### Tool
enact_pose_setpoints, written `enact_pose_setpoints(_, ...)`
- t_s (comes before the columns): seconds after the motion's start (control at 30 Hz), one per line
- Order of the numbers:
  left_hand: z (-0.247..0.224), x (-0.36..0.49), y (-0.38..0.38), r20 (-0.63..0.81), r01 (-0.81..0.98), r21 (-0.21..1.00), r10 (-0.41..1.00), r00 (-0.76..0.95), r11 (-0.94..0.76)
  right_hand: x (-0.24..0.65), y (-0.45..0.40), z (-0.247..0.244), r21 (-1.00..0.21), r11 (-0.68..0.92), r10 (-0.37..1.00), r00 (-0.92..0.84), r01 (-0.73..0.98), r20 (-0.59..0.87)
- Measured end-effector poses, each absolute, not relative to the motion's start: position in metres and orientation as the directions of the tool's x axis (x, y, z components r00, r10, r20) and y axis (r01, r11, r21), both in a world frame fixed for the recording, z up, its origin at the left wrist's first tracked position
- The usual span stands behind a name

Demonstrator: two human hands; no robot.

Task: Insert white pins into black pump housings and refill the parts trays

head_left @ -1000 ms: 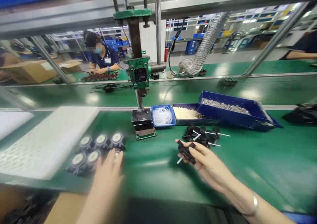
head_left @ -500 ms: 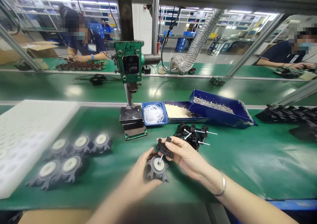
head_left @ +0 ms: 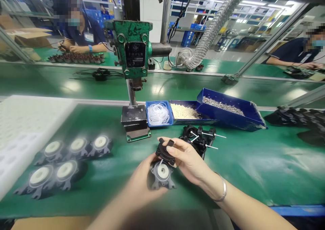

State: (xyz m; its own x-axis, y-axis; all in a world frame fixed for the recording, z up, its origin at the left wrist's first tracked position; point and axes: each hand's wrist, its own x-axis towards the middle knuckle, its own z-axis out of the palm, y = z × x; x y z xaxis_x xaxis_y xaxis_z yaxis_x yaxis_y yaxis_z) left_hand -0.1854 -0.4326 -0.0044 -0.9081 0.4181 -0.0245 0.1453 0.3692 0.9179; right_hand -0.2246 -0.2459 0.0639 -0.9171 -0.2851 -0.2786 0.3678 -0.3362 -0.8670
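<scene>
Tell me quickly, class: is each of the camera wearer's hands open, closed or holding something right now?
Left hand: holding a gray part with a white disc.
Right hand: holding a black part, fingers closed on it.

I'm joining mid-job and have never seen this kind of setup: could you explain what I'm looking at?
There is no robot: you look through a camera worn on a person's head, facing forward and down, so the near hands are the wearer's. The left hand holds a dark housing with a white disc; the right hand grips a black part above it, a white pin sticking out below. It's unclear whether the pin touches the disc. On the green bench, five similar housings lie to the left, beside a white sheet. Beyond the hands stands a green press; to its right, blue bins hold white tubing, pale bits and metal pieces. Black parts with white rods lie behind the right hand.
</scene>
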Motion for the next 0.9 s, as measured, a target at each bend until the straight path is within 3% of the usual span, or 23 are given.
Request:
enact_pose_setpoints(0.3,-0.003,-0.189,-0.434,0.058,0.237,0.896,0.43,-0.901,0.376,-0.219,-0.245,0.054,-0.944,-0.129,-0.279,-0.925,0.303,-0.258)
enact_pose_setpoints(0.47,-0.003,-0.189,-0.433,0.065,0.239,0.891,0.412,-0.909,0.386,-0.211,-0.243,0.055,-0.997,0.081,-0.3,-0.954,-0.009,-0.016)
enact_pose_setpoints(0.6,-0.005,-0.188,-0.432,0.043,0.214,0.897,0.407,-0.913,0.386,-0.202,-0.239,0.049,-0.912,0.319,-0.398,-0.909,-0.259,0.119)
enact_pose_setpoints(0.7,-0.007,-0.187,-0.434,0.037,0.206,0.9,0.402,-0.915,0.385,-0.199,-0.24,0.04,-0.884,0.391,-0.395,-0.914,-0.257,0.091)
enact_pose_setpoints(0.9,-0.007,-0.189,-0.436,0.182,0.35,0.892,0.48,-0.858,0.286,-0.2,-0.244,0.035,-0.887,0.415,-0.382,-0.923,-0.202,0.032)
